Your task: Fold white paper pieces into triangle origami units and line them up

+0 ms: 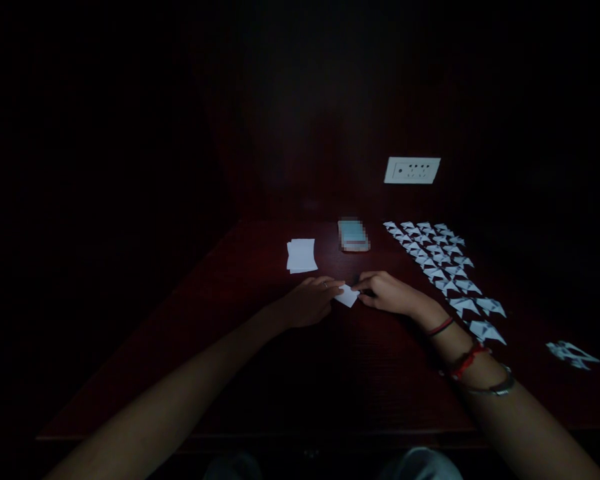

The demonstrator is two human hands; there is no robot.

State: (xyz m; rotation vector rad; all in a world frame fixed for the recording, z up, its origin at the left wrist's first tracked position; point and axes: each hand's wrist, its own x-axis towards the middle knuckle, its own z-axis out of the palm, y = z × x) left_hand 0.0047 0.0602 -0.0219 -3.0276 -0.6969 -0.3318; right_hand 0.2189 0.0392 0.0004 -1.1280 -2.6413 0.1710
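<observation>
A small white piece of paper [348,295] lies on the dark red table [260,360] between my two hands. My left hand [310,301] rests on the table with its fingertips pressed together on the paper's left edge. My right hand [387,292] pinches the paper's right edge with curled fingers. Red bands and a metal bracelet circle my right wrist. The room is very dark.
A stack of white paper squares [301,255] lies beyond my left hand. A phone [353,235] lies at the centre back. Several folded white paper pieces [443,263] sit in rows at right, with one more [573,353] far right. A white wall socket [412,170] is behind.
</observation>
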